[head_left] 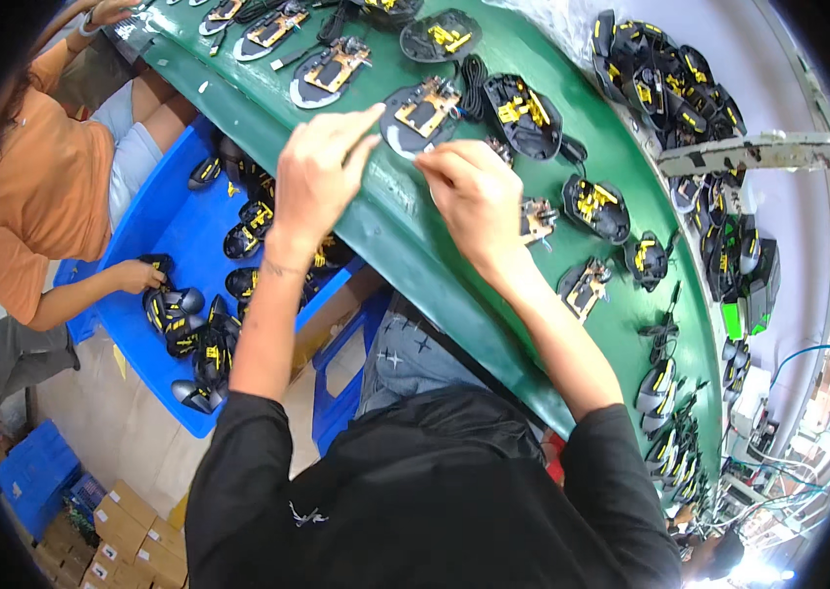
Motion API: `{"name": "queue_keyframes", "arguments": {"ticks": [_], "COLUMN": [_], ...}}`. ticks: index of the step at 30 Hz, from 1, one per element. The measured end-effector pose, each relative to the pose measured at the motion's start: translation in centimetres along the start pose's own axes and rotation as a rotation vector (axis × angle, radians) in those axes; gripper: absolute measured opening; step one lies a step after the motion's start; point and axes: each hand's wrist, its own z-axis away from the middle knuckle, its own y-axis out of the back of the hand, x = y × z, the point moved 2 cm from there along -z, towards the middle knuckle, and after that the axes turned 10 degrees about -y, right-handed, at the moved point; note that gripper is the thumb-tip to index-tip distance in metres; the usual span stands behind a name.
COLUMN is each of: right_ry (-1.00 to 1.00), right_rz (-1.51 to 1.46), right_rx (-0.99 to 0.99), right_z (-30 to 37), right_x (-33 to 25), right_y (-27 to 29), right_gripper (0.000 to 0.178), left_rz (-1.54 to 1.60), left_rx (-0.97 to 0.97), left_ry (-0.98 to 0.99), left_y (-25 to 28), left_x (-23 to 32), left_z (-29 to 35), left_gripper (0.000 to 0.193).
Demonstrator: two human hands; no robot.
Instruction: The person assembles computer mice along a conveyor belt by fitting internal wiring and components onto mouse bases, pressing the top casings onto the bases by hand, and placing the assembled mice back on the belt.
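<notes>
My left hand (315, 177) is raised at the near edge of the green work surface (390, 221), its thumb and index tip apart with nothing visible between them. Just beyond those fingers lies a mouse base (400, 134) carrying a tan circuit board (427, 110). My right hand (479, 196) is beside the near right side of that base, thumb and fingers pinched together; whatever they hold is too small or hidden. Right of the base is an upturned black mouse shell (523, 116) with yellow parts inside, and a coiled black cable (473, 86) lies between them.
More bases with boards (332, 71) and open shells (596, 208) line the green surface. Shells are heaped (665, 79) beyond its far edge, near a metal bar (758, 154). To my left, a co-worker in orange (42, 187) reaches into a blue bin (155, 378) of mouse shells.
</notes>
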Motion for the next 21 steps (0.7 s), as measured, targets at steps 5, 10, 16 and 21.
{"name": "queue_keyframes", "arguments": {"ticks": [5, 10, 16, 21], "right_ry": [0.019, -0.037, 0.04, 0.003], "right_rz": [0.182, 0.173, 0.165, 0.188], "right_rx": [0.018, -0.047, -0.048, -0.038], "right_z": [-0.6, 0.1, 0.6, 0.9], "right_x": [0.6, 0.8, 0.8, 1.3], "right_y": [-3.0, -2.5, -2.5, -1.9], "right_gripper": [0.008, 0.011, 0.017, 0.022], "left_rz": [-0.006, -0.045, -0.043, -0.048], "left_rx": [-0.091, -0.201, -0.196, -0.216], "left_ry": [-0.107, -0.147, -0.17, -0.193], "left_y": [-0.5, -0.5, -0.6, -0.7], "left_x": [-1.7, -0.9, -1.4, -1.4], "left_z": [-0.2, 0.6, 1.0, 0.7], "left_gripper": [0.029, 0.039, 0.038, 0.039]}}
